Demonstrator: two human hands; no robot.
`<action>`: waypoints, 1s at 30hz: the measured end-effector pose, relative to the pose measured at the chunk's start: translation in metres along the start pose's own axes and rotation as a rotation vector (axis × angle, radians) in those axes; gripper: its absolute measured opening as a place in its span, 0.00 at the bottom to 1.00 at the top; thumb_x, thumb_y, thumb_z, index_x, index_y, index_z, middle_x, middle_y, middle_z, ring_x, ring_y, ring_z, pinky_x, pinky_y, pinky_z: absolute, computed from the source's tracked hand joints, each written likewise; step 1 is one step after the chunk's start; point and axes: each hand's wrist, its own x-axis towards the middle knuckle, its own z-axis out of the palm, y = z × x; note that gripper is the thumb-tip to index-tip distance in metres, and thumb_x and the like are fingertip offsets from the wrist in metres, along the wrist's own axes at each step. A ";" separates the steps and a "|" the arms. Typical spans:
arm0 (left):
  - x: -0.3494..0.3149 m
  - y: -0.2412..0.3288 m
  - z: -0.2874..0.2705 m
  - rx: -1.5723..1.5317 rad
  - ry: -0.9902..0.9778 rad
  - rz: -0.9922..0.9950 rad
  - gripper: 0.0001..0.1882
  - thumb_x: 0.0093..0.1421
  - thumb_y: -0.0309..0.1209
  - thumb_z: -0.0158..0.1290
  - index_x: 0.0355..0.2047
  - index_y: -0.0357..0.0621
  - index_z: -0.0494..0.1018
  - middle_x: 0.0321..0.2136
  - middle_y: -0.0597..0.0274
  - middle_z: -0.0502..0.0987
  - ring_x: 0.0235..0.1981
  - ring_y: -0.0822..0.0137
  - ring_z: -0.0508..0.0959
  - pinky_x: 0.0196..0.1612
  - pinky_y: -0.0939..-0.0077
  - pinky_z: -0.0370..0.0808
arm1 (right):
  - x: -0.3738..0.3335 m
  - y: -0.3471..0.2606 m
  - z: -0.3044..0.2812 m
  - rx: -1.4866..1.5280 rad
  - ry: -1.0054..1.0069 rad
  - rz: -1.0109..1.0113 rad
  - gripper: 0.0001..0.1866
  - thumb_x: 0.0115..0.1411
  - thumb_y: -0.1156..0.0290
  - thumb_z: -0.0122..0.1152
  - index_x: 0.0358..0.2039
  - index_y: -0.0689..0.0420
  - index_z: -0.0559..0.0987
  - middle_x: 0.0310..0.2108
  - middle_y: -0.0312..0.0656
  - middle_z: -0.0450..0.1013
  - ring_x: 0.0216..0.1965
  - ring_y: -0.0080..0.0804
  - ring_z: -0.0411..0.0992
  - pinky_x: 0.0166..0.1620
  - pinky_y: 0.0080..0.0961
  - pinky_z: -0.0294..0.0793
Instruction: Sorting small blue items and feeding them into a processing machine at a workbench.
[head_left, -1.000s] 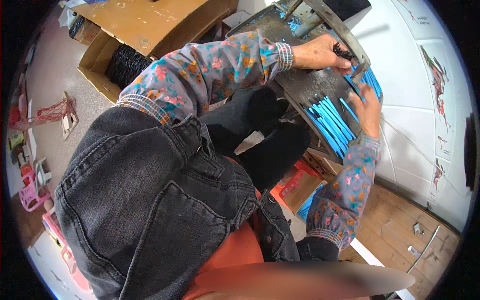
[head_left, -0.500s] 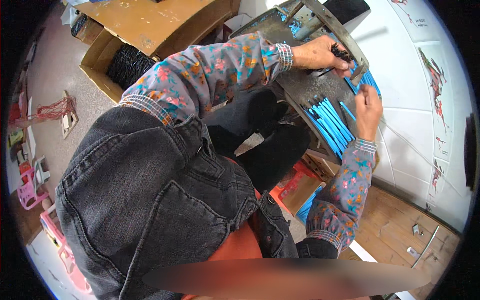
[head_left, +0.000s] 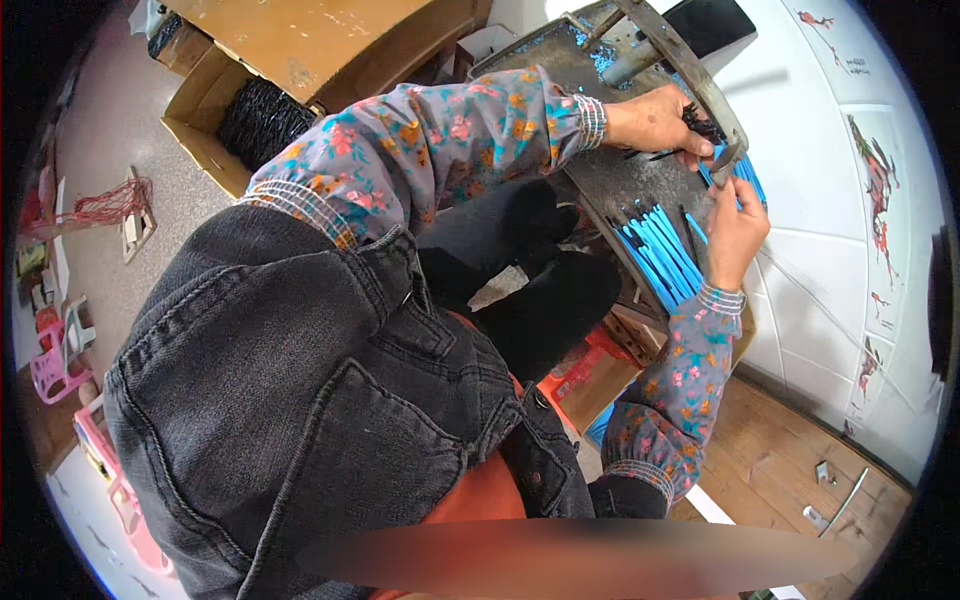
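My left hand (head_left: 655,122) is closed around a bunch of thin black pieces (head_left: 705,122) beside a curved metal bar of the bench machine. My right hand (head_left: 738,235) is raised at the rounded metal end (head_left: 728,160) of that machine, fingers pinched together. What it grips, if anything, is hidden. A row of blue tubes (head_left: 660,255) with black tips lies on the worn metal bench top (head_left: 645,180), left of my right hand. More blue tubes (head_left: 750,180) lie behind the metal end. One black rod sticks out under my left hand.
A cardboard box (head_left: 190,110) of black rods stands left beside a brown table (head_left: 300,40). Blue scraps (head_left: 600,58) litter the far bench top. A white wall (head_left: 810,200) borders the right. A red container (head_left: 575,385) and more blue tubes sit below the bench.
My right hand has moved slightly up to the machine's rounded metal end. My left hand keeps its hold on the black pieces. The whole view has shifted a little.
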 end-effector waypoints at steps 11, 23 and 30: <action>-0.001 0.000 -0.002 0.059 -0.037 0.038 0.08 0.57 0.29 0.53 0.30 0.36 0.76 0.24 0.62 0.78 0.28 0.74 0.78 0.33 0.79 0.75 | 0.023 -0.013 -0.025 -0.270 -0.250 -0.206 0.08 0.57 0.70 0.56 0.24 0.61 0.74 0.15 0.28 0.63 0.15 0.10 0.55 0.18 0.12 0.51; -0.011 0.004 -0.010 0.130 -0.008 0.038 0.11 0.58 0.31 0.52 0.36 0.35 0.75 0.27 0.62 0.78 0.31 0.74 0.77 0.39 0.78 0.76 | 0.008 0.023 -0.029 -0.420 -0.411 -0.216 0.14 0.49 0.73 0.59 0.34 0.70 0.74 0.31 0.51 0.72 0.33 0.45 0.70 0.40 0.31 0.67; -0.010 0.010 -0.006 0.010 -0.068 0.033 0.11 0.59 0.28 0.49 0.40 0.35 0.73 0.30 0.60 0.78 0.35 0.72 0.78 0.43 0.77 0.75 | 0.013 0.053 -0.017 -0.816 -0.299 -0.484 0.07 0.47 0.78 0.54 0.29 0.64 0.70 0.30 0.50 0.67 0.36 0.50 0.66 0.39 0.42 0.66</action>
